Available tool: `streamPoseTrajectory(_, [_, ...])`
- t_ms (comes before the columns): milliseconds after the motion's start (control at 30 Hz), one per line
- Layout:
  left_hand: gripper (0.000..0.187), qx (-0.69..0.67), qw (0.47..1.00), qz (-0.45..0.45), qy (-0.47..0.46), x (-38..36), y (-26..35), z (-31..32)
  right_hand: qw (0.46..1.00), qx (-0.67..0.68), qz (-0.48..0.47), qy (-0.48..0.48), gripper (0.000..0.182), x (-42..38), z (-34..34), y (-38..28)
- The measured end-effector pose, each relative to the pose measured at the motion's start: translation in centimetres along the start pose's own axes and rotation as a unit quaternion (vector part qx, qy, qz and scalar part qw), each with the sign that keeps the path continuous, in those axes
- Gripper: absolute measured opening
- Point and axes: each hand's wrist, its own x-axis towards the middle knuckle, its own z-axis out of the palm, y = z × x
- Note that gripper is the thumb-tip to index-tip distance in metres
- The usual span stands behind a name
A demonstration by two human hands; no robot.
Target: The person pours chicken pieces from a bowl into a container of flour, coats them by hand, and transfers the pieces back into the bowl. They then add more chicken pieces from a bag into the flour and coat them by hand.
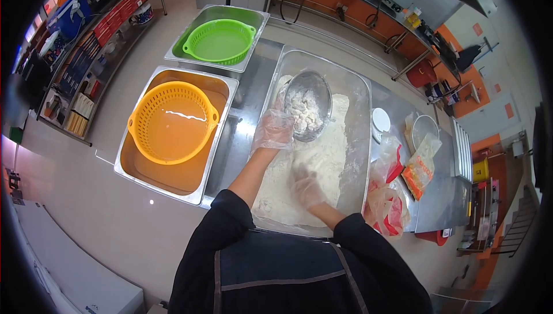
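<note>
A tray stands on the bench, with a deep bed of flour spread over much of its floor. The bowl is inside the tray, toward its far end, tilted so its open side faces the wearer, with clumpy, white-coated pieces in it.

The left hand, in a clear glove, comes in over the left side of the tray and grips the bowl by its left edge; its fingers are closed there, partly hidden by the glove and the bowl's edge. The right hand, also gloved, is at the flour in the tray's nearer half, below the bowl. It is blurred, and whether its fingers are spread or pressed together cannot be told.

Left of the tray, a yellow basket sits in a pan of orange-looking liquid. Beyond that, off the tray's far left corner, a green basket sits in another pan.

Right of the tray, just beside its wall, is a white scale. Red-marked plastic bags are bunched along the tray's right side, and an orange printed bag lies farther right of it.
</note>
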Motion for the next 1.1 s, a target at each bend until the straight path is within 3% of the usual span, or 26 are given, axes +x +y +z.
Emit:
streamPoseTrajectory(167, [0.043, 0.032, 0.998, -0.051, -0.013, 0.4, 0.2, -0.4, 0.986, 0.097, 0.022, -0.136, 0.048, -1.0, 1.4, 1.4])
streamPoseTrajectory(233, [0.045, 0.043, 0.998, -0.046, -0.014, 0.1, 1.5, -1.5, 0.927, 0.275, 0.131, -0.218, 0.045, 0.3, -2.1, 4.8])
streamPoseTrajectory(300, [0.048, 0.053, 0.998, -0.027, -0.004, -0.1, 1.6, -1.7, 0.893, 0.405, 0.178, -0.086, 0.045, -0.1, -4.7, 7.1])
streamPoseTrajectory(367, [0.05, 0.058, 0.998, 0.006, 0.015, -0.1, 1.3, -1.4, 0.732, 0.643, 0.22, -0.053, 0.05, -0.7, -7.1, 8.3])
streamPoseTrajectory(433, [0.052, 0.036, 0.999, -0.014, -0.001, 0.0, 1.4, -1.6, 0.815, 0.521, 0.253, 0.012, 0.049, -1.2, -6.5, 9.3])
streamPoseTrajectory(500, [0.053, 0.028, 0.999, -0.027, -0.012, 0.1, 1.6, -1.6, 0.931, 0.314, 0.184, 0.015, 0.05, -1.7, -3.8, 10.5])
streamPoseTrajectory(533, [0.052, 0.032, 0.999, -0.03, -0.014, 0.1, 1.6, -1.7, 0.982, 0.164, 0.093, -0.014, 0.053, -1.8, -2.3, 10.3])
streamPoseTrajectory(600, [0.051, 0.036, 0.999, -0.032, -0.02, 0.2, 1.3, -1.5, 0.981, 0.163, 0.006, -0.101, 0.052, -3.1, -1.0, 9.6])
streamPoseTrajectory(633, [0.05, 0.037, 0.999, -0.032, -0.025, 0.3, 0.9, -1.2, 0.937, 0.313, 0.016, -0.156, 0.05, -3.4, -3.0, 7.4])
streamPoseTrajectory(667, [0.049, 0.037, 0.998, -0.031, -0.028, 0.3, 0.7, -0.9, 0.971, 0.219, -0.041, -0.085, 0.046, -4.8, -0.2, 5.2])
streamPoseTrajectory(733, [0.047, 0.059, 0.998, -0.009, -0.012, 0.2, 1.1, -1.3, 0.984, 0.149, -0.041, -0.093, 0.043, -5.4, 1.1, 0.9])
streamPoseTrajectory(800, [0.046, 0.053, 0.998, -0.012, -0.01, 0.2, 1.6, -1.7, 0.943, 0.201, 0.077, -0.252, 0.046, -4.5, -2.9, -2.3])
streamPoseTrajectory(900, [0.047, 0.014, 0.999, -0.044, -0.023, 0.4, 1.9, -1.8, 0.939, 0.248, -0.012, -0.239, 0.059, -2.4, 1.9, -0.7])
streamPoseTrajectory(1000, [0.048, 0.024, 0.999, -0.036, -0.006, 0.4, 1.4, -1.7, 0.924, 0.368, 0.065, -0.082, 0.065, -1.1, -0.9, 2.5])
streamPoseTrajectory(1100, [0.05, 0.033, 0.999, -0.016, 0.003, 0.1, 1.6, -1.9, 0.867, 0.472, 0.158, -0.009, 0.064, -2.4, -0.8, 7.1])
